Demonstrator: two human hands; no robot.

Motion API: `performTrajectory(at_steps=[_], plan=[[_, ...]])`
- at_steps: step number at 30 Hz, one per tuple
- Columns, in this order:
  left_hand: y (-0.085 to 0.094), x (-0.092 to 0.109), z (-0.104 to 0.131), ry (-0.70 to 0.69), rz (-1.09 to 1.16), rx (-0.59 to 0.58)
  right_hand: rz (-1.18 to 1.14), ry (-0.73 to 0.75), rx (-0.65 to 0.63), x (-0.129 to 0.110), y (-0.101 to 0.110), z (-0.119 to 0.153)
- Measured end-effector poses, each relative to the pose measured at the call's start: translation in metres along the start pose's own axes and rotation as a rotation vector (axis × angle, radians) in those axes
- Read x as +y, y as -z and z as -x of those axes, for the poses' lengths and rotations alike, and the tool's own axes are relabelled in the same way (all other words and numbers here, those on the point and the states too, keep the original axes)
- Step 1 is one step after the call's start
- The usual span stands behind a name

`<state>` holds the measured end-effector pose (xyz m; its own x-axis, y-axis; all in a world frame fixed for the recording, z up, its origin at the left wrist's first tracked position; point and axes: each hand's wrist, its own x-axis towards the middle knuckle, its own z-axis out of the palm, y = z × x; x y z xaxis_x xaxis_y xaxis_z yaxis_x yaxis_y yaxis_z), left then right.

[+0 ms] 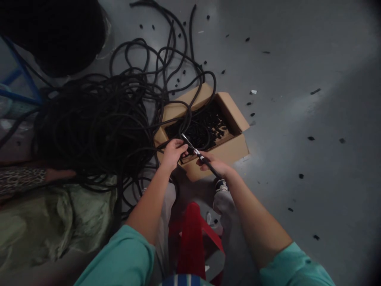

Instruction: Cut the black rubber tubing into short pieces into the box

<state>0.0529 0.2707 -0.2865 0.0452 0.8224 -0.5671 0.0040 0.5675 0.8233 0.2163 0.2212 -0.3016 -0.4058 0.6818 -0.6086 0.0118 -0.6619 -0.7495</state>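
Grey floor (285, 79), dim, running to the right edge, dotted with black bits (311, 138). Dark bulk (59, 31): one, upper left, cut off. Black cords (98, 123): tangled heap, left of centre, strands too overlapped to count. Cardboard box (229, 149): one, centre, flaps open; black pieces (212, 123) inside, partly hidden. Black-handled tool (202, 158): one, over the box's near edge, gripped by the right hand (214, 163). Left hand (173, 153): fingers bunched near its tip; cannot tell whether pinching anything.
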Motion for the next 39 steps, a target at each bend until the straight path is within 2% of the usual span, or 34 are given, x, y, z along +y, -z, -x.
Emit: performTrajectory(at_steps=[7,17,20,24,26,32,39], plan=[[0.001,-0.003,0.0,-0.004,-0.063,-0.049,0.076,0.053,0.017,0.008,0.0,-0.005],[0.008,0.003,-0.001,0.0,-0.185,-0.072,0.113,0.048,0.096,-0.002,-0.002,0.0],[0.01,0.001,-0.003,-0.081,-0.299,-0.043,0.117,0.018,0.114,0.0,-0.003,-0.001],[0.011,-0.001,-0.003,-0.281,-0.574,0.057,0.104,0.014,0.128,0.002,-0.004,-0.001],[0.012,-0.001,-0.003,-0.325,-0.653,0.045,0.079,-0.003,0.125,0.001,-0.004,0.0],[0.014,0.0,-0.002,-0.353,-0.698,-0.027,-0.014,-0.021,0.039,-0.003,-0.005,0.003],[0.015,0.001,-0.002,-0.262,-0.594,-0.063,0.028,0.035,0.065,-0.003,-0.005,0.001]])
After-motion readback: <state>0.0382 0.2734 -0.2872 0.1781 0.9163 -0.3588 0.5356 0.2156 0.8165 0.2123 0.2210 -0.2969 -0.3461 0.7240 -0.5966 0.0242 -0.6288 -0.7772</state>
